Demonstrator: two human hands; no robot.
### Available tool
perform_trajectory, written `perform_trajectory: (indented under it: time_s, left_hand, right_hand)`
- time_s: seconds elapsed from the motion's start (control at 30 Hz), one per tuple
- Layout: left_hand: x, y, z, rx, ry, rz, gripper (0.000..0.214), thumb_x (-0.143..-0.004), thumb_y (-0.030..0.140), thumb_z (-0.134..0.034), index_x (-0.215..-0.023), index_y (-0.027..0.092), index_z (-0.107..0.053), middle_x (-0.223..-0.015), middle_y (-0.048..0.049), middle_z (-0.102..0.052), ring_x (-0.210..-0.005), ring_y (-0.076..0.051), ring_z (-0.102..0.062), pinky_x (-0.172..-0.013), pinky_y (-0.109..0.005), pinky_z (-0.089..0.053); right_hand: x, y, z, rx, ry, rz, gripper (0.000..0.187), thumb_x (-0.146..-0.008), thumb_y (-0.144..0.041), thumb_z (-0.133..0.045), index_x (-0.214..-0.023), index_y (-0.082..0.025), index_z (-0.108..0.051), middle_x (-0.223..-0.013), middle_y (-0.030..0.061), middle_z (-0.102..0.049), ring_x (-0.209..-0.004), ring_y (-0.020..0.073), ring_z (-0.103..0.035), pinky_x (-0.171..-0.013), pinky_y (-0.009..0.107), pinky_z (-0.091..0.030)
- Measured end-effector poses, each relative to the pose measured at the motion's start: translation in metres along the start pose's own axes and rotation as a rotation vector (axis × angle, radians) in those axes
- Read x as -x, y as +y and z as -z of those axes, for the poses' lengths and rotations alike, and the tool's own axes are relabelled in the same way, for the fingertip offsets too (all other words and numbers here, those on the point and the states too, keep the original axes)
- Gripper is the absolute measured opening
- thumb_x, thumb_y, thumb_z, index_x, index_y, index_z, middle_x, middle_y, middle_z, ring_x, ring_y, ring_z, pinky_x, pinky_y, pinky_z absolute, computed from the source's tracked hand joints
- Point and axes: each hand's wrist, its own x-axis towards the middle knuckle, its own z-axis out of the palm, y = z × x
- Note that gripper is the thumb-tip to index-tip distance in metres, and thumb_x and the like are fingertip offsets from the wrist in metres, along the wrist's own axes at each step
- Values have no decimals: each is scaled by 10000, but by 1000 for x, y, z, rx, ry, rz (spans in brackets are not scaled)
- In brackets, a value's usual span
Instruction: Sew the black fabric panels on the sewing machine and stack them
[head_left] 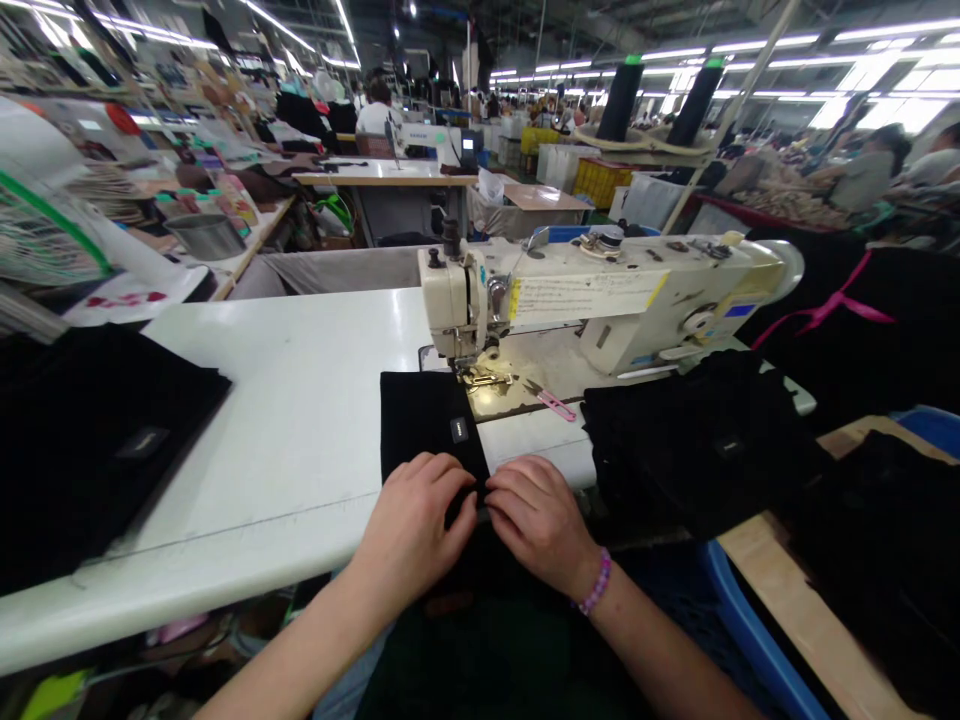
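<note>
A black fabric piece (420, 410) with a small dark label (459, 430) lies on the white table, its far edge at the needle area of the sewing machine (457, 300). Fingers bent, my left hand (424, 510) grips the near right part of this fabric. My right hand (536, 515), with a beaded bracelet (598, 582) on the wrist, pinches the fabric's right edge close to the left fingertips. Pink-handled thread snips (553, 400) rest on the machine bed, right of the presser foot.
Black labelled pieces are stacked on the table's left (97, 440) and right (697, 430). More black fabric (885, 540) lies at the lower right by a wooden board (810, 620) and a blue bin (757, 640). Thread cones (621, 100) stand behind the machine. A fan (52, 230) is at left.
</note>
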Motion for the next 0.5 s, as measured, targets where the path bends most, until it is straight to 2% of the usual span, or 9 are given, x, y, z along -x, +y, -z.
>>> perform_trajectory:
  time_s: [0.07,0.13,0.3,0.5]
  left_hand:
    - [-10,-11,1,-51,17,-11,319,-910,257,-607,-1215,185,-665,-1206,-114,-686,-1093,-293,-606,-900,-443,-491]
    - [-16,-21,-2,-117,11,-61,403,-912,301,-622,-1303,203,-626,-1324,-120,-646,-1196,-318,-569,-963,-477,-469]
    - [-21,-34,-12,-166,-20,-83,378,-927,321,-606,-1292,230,-638,-1338,-109,-643,-1195,-310,-570,-948,-459,-476]
    - [-33,-48,-11,-166,-40,-75,390,-939,346,-590,-1302,212,-633,-1349,-110,-637,-1215,-315,-557,-979,-482,-474]
  right_hand:
    - [-2,1,0,-11,-38,18,139,-948,-112,-538,-941,-195,-649,-948,37,-712,-1002,187,-632,-1032,432,-464]
    - [-1,0,0,-14,-64,22,146,-946,-103,-541,-958,-195,-654,-940,30,-719,-997,178,-640,-1072,443,-442]
    - [-2,-2,3,-46,-57,1,170,-945,-114,-534,-1018,-191,-667,-972,37,-746,-1008,186,-650,-1126,497,-395]
    - [-18,7,-2,-60,-45,-25,170,-916,-110,-553,-989,-195,-681,-988,24,-758,-1026,193,-646,-1153,513,-347]
